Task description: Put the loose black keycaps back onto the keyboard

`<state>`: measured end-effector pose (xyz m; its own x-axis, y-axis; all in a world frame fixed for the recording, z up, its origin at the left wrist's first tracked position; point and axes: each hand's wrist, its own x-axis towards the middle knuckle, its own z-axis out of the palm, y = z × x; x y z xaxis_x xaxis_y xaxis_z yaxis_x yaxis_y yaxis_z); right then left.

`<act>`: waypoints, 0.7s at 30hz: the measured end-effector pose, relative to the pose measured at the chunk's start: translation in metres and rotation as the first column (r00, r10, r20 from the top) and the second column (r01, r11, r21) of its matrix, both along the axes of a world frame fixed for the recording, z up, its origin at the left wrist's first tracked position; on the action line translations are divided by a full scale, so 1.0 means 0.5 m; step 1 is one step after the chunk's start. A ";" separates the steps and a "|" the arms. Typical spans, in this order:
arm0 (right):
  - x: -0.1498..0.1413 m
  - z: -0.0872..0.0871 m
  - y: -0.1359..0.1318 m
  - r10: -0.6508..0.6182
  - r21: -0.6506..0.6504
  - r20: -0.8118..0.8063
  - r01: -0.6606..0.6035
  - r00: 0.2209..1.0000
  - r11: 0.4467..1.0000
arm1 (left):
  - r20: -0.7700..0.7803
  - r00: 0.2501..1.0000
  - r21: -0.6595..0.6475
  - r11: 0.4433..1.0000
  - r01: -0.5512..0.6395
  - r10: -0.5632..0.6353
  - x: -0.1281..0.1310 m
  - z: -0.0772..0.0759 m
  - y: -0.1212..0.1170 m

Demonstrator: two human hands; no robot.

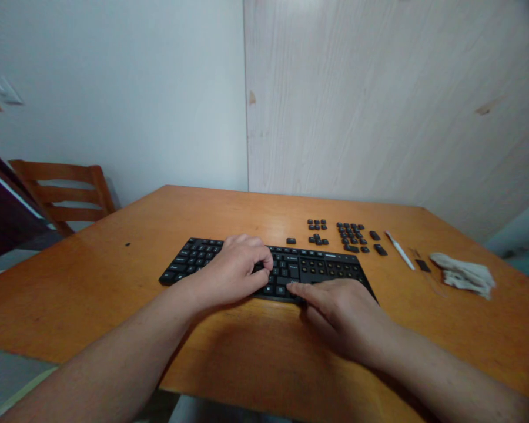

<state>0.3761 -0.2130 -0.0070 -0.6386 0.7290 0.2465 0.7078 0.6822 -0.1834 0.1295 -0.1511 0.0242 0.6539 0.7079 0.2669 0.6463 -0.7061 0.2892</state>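
A black keyboard (pixel 176 268) lies on the wooden table in front of me, with bare key sockets (pixel 330 268) at its right end. My left hand (pixel 240 267) rests across the middle keys, its fingers bent and its thumb near the front edge; I make out nothing held in it. With its index finger stretched out, my right hand (pixel 339 311) touches the lower row, right of the middle. The other right fingers are curled under and partly hidden. Loose black keycaps (pixel 350 234) sit in groups behind the keyboard, one single keycap (pixel 291 241) apart from them.
On the right of the table (pixel 255 346) lie a white pen-like tool (pixel 400 251), a small dark piece (pixel 422 265) and a crumpled pale cloth or glove (pixel 462 274). A tiny black bit (pixel 127 244) lies at left. A wooden chair (pixel 70 191) stands beyond the left edge.
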 end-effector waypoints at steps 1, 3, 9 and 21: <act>-0.001 -0.001 -0.001 0.003 0.001 0.010 -0.003 1.000 1.000 | -0.003 1.000 -0.003 1.000 -0.010 0.010 0.001 -0.001 0.001; -0.005 -0.001 -0.003 0.012 0.001 0.032 -0.012 0.999 1.000 | -0.002 0.999 -0.003 0.999 -0.036 0.036 0.001 -0.003 0.003; -0.013 -0.005 -0.005 0.018 -0.023 0.106 -0.015 0.994 1.000 | 0.037 0.992 0.023 0.992 -0.121 0.120 -0.004 -0.007 0.011; -0.008 -0.010 0.000 0.017 -0.020 0.085 -0.015 0.996 1.000 | 0.125 0.966 0.040 0.972 -0.233 0.227 -0.013 -0.016 0.033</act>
